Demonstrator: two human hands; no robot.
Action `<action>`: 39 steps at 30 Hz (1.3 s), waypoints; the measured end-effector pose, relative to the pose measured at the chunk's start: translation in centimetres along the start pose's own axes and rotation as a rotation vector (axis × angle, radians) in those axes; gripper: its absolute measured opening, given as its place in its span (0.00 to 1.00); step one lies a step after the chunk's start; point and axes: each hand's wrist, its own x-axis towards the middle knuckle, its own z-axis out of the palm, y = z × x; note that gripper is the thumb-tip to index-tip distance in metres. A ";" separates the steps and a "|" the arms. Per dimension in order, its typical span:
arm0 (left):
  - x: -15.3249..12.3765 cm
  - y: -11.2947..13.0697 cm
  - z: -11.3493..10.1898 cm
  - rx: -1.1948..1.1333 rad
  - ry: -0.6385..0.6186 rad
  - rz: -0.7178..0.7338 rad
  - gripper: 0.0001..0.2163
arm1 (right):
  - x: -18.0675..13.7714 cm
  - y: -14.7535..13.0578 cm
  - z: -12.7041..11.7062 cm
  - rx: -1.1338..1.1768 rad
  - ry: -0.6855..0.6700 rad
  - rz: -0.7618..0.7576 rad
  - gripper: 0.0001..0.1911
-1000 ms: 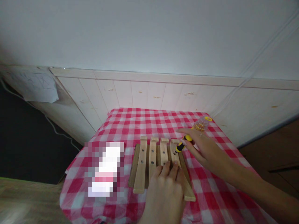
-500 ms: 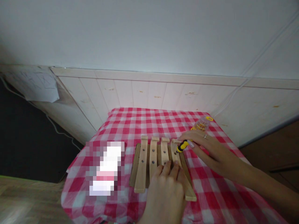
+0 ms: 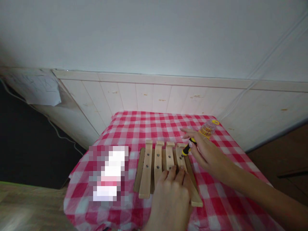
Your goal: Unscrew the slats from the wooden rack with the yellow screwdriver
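Observation:
A wooden board (image 3: pixel 136 183) lies on the table, carrying several pale wooden hook-shaped pieces (image 3: pixel 144 181) side by side, with dark screws (image 3: pixel 148 154) in them. My left hand (image 3: pixel 172 199) rests across the right-hand pieces, fingers stretched forward and pressing down. In my right hand (image 3: pixel 204 149) a black and yellow screwdriver (image 3: pixel 186 150) is held between thumb and fingers. Its shaft leans down to the left, with the tip at the upper screw (image 3: pixel 181 157) of the rightmost piece. The index finger reaches out past the handle.
A clear container with a yellow lid (image 3: pixel 209 128) and small yellowish contents lies behind my right hand. A pixelated white shape (image 3: pixel 110 173) lies at left on the red-and-white checked tablecloth (image 3: pixel 144 125). A panelled wall (image 3: pixel 161 96) stands beyond the table's far edge.
My right hand has turned and shifted slightly on the screwdriver, its fingers extending farther and the handle tilting more upright. My left hand and the board stay put.

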 end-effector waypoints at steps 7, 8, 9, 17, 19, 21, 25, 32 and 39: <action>-0.1 0.0 0.0 -0.006 -0.008 -0.004 0.18 | 0.0 -0.3 -2.1 -0.109 -0.040 -0.003 0.18; -0.1 0.1 -0.1 -0.005 -0.011 -0.005 0.18 | 0.1 -0.3 -2.3 -0.124 -0.052 -0.004 0.19; -0.1 0.1 -0.1 -0.004 -0.015 -0.007 0.18 | 0.1 -0.3 -2.4 -0.142 -0.054 -0.007 0.19; -0.1 0.1 -0.4 0.013 -0.031 -0.011 0.18 | 0.4 -0.4 -2.6 -0.079 -0.097 -0.047 0.18; -0.1 0.1 -0.5 0.014 -0.037 -0.012 0.17 | 0.6 -0.5 -3.1 -0.027 -0.106 -0.003 0.16; -0.1 0.1 -0.5 0.016 -0.029 -0.006 0.17 | 0.7 -0.6 -3.7 0.048 -0.125 0.043 0.12; -0.1 0.0 -0.3 0.022 -0.020 -0.004 0.16 | 0.7 -0.8 -4.1 0.162 -0.128 0.077 0.07; 0.0 0.1 -0.2 0.006 -0.034 -0.015 0.19 | -0.5 -0.5 -1.4 0.080 0.048 0.126 0.11; -0.1 0.2 -0.2 0.003 -0.041 -0.025 0.18 | -0.5 0.0 -0.9 -0.112 0.105 0.007 0.12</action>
